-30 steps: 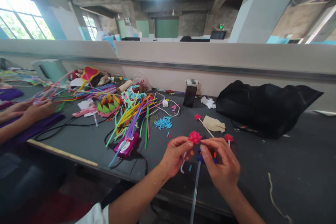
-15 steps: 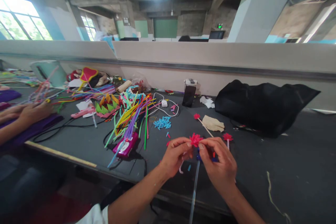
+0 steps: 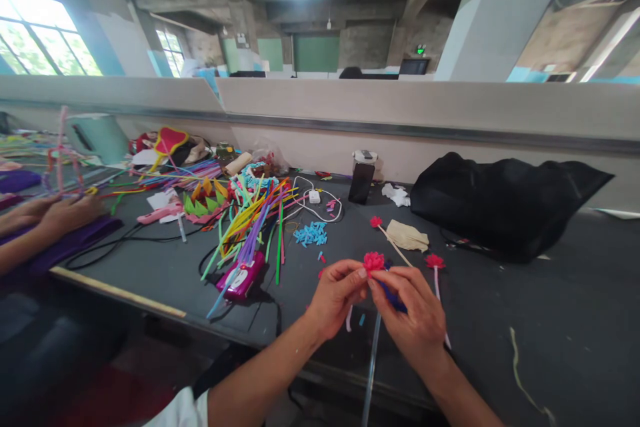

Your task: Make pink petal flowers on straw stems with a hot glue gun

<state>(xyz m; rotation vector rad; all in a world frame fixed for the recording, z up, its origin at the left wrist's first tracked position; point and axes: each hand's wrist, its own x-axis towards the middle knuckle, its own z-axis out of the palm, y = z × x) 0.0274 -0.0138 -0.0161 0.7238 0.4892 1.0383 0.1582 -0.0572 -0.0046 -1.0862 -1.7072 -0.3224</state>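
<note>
A red fuzzy flower (image 3: 373,261) is pinched between the fingertips of both hands above the table's front edge. My left hand (image 3: 336,297) grips it from the left, thumb and index finger closed. From the right, my right hand (image 3: 413,310) presses its thumb and fingers at the flower's base. A pale pink stem end (image 3: 349,320) shows below my left hand; whether it belongs to this flower I cannot tell. Behind my right hand is a mostly hidden blue object (image 3: 394,297), with a long clear stick (image 3: 371,370) below it.
Two more red flowers, one on a pale stem (image 3: 375,221) and one on a pink stem (image 3: 435,261), lie beyond my hands. Blue snippets (image 3: 311,234), colourful pipe cleaners (image 3: 255,227), a purple box (image 3: 243,277) and a black bag (image 3: 500,207) surround them. A co-worker's hands (image 3: 73,213) work at left.
The red flower has tilted up and looks rounder, its petals more bunched. My right fingers have shifted slightly left and lower at its base. The co-worker's pink piece now stands upright.
</note>
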